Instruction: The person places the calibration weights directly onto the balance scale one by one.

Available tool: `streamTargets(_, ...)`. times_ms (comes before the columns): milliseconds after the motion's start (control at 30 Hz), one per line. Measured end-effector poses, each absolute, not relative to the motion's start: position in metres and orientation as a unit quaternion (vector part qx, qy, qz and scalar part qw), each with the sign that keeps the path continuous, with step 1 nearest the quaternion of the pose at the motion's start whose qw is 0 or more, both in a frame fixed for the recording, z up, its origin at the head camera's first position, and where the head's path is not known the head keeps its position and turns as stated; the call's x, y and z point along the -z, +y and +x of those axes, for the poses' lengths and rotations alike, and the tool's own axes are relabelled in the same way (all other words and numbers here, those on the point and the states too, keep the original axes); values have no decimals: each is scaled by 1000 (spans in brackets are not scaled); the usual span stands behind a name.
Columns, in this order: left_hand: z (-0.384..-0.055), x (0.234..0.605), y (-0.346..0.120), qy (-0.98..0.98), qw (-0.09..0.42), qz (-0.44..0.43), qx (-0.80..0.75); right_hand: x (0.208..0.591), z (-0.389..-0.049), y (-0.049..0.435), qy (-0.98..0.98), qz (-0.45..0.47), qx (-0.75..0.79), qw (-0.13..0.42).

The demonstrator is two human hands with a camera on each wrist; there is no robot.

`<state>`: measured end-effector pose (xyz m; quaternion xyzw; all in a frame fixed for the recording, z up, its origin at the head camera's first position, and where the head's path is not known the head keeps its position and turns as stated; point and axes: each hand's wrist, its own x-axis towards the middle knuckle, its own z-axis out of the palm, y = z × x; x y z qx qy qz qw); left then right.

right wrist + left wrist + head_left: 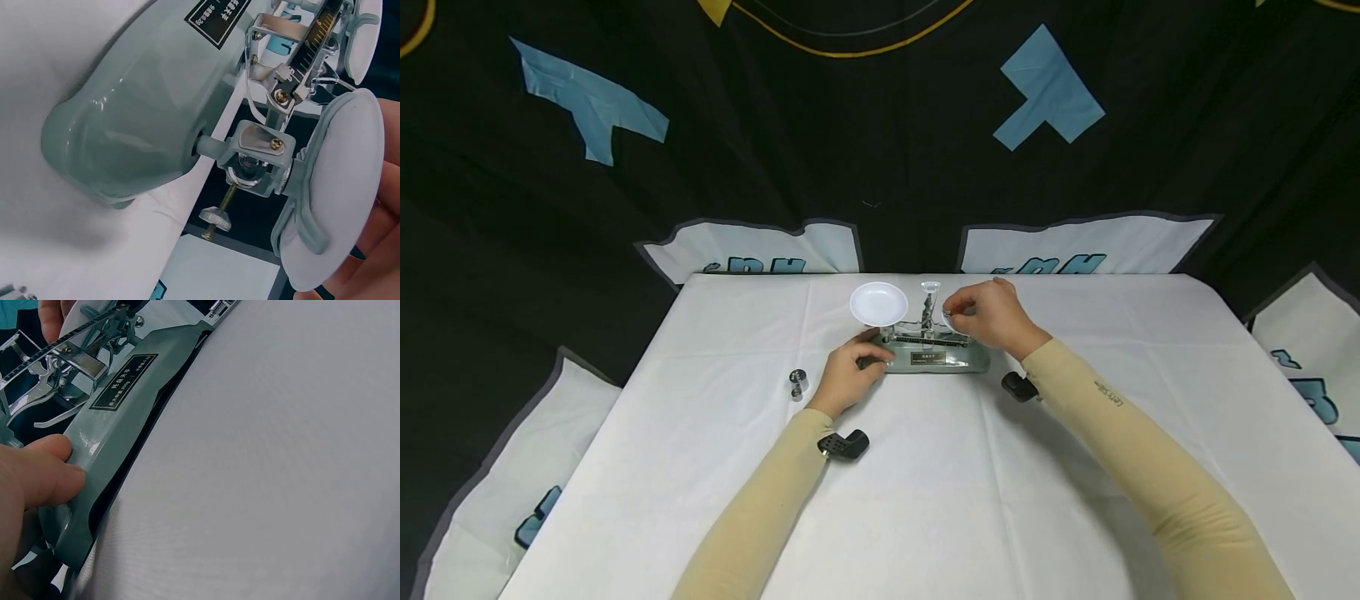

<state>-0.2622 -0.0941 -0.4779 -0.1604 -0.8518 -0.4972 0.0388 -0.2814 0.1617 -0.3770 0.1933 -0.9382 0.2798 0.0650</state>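
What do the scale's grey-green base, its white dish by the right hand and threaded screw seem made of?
Base: probably painted metal, given its smooth gloss and highlights. Dish: likely plastic, from its plain, matte look, though possibly coated metal. Screw: metal, perhaps brass, judging by yellowish threads.

My bench [917,517] is draped in creased white cloth [1150,333]. Directly upon it I have a grey-green pan balance [958,360], upright near the far edge, and two small metal cylinders [798,379], close together to its left.

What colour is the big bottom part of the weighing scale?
The scale's base is shiny grey-green. It shows best in the right wrist view.
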Motion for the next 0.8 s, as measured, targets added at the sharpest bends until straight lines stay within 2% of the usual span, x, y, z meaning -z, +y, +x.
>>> streamTargets(800,-262,477,-94,-853,43,-160,494,374,-283,163,-937,235,-251,62)
